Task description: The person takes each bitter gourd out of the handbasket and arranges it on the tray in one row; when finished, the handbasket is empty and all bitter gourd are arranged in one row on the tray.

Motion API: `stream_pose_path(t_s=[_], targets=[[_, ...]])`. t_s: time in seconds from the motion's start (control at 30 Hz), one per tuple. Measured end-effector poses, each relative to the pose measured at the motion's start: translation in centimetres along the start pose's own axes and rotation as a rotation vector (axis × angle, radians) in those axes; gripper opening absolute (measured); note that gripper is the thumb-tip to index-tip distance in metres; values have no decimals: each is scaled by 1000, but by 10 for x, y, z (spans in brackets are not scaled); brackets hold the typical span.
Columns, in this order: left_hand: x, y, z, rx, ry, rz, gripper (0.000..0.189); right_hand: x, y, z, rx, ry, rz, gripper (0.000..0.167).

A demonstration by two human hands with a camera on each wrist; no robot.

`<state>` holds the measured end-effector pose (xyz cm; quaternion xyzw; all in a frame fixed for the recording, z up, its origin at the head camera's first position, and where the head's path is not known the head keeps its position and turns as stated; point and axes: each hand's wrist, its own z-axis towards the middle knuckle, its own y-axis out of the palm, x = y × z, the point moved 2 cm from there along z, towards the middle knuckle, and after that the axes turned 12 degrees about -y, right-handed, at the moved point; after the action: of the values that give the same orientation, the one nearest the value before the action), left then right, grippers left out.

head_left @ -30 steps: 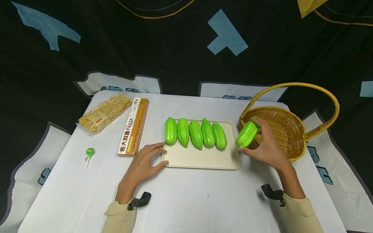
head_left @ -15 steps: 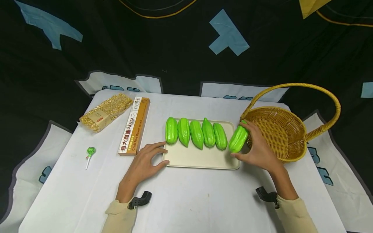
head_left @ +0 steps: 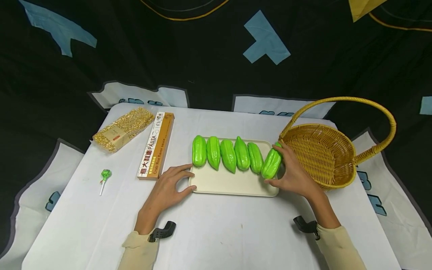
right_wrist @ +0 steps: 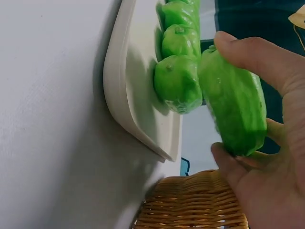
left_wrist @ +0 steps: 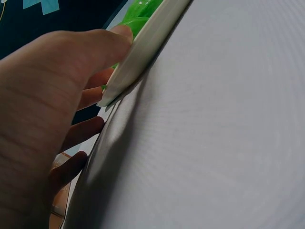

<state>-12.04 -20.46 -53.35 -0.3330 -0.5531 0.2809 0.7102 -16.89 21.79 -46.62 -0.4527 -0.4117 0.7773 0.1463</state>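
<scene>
My right hand (head_left: 295,172) grips a bright green, long, ridged vegetable (head_left: 271,164), like a bitter melon, between thumb and fingers. In the right wrist view this vegetable (right_wrist: 232,102) hangs over the tray's end, beside the last one of the row (right_wrist: 177,81). Several matching green vegetables (head_left: 228,155) lie side by side along the back of the cream rectangular tray (head_left: 233,184). My left hand (head_left: 170,185) rests at the tray's left edge with fingers spread. The left wrist view has its thumb (left_wrist: 121,38) touching the tray's rim (left_wrist: 143,55).
A yellow wicker basket (head_left: 324,153) with a tall handle stands at the right, close to the tray. Left of the tray lie a pasta box (head_left: 156,146), a bag of yellow kernels (head_left: 123,129) and a green lollipop (head_left: 105,176) on the white-covered table (head_left: 216,232).
My right hand has carried the green vegetable leftward from the basket's edge to over the tray's right end, beside the row. My left hand has stayed at the tray's left edge.
</scene>
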Motion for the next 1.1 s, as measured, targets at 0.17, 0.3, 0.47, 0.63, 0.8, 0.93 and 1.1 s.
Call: stream_pose_path(t_s=[0.17, 0.3, 0.47, 0.63, 0.8, 0.93, 1.1], targets=[[1, 0, -1, 8, 9, 5, 41, 2, 1, 1, -39, 3, 4, 119], [0, 0, -1, 14, 13, 3, 41, 1, 1, 3, -69, 9, -12, 118], [-1, 1, -1, 3, 3, 5, 40, 1, 2, 5, -96, 18, -18, 117], [0, 1, -1, -5, -4, 6, 40, 2, 3, 4, -117, 20, -20, 114], [1, 1, -1, -5, 0, -2, 41, 3, 5, 2, -126, 10, -22, 111], [1, 1, -1, 1, 15, -7, 41, 3, 7, 0, -125, 6, -17, 109], [3, 1, 0, 13, 32, -9, 41, 6, 9, -1, -116, 11, -7, 110]])
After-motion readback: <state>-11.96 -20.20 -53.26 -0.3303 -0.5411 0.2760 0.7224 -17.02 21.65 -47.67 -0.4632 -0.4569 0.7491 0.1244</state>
